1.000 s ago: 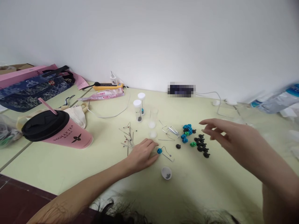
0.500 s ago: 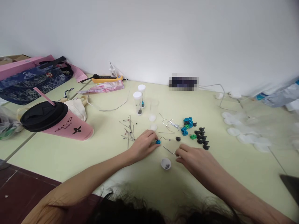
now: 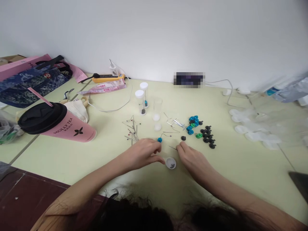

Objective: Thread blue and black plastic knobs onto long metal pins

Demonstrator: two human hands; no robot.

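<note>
My left hand (image 3: 145, 154) is held over the table with thumb and fingers apart. Its thumb tip is at the edge of a small white cap (image 3: 170, 163) with tiny dark metal pieces in it. Just beyond the fingers lies a blue knob (image 3: 159, 140) with a bent wire (image 3: 165, 134) running from it. My right hand (image 3: 192, 158) is closed, pinching a thin metal rod (image 3: 172, 148) that points left from the fingertips; the rest of the rod is hidden. A single black knob (image 3: 183, 138) lies just past that hand.
Bent wires (image 3: 132, 131) and L-shaped metal rods (image 3: 178, 124) lie beyond my hands. Blue knobs (image 3: 190, 130), green ones and black ones (image 3: 208, 138) cluster at right. Capped clear tubes (image 3: 141, 106) and an uncapped tube (image 3: 157, 109) stand behind. A pink cup (image 3: 72, 128) leans at left.
My left hand has let go of the blue knob and come nearer, its fingers spreading toward the white cap. My right hand has moved slightly left and now pinches the thin rod.
</note>
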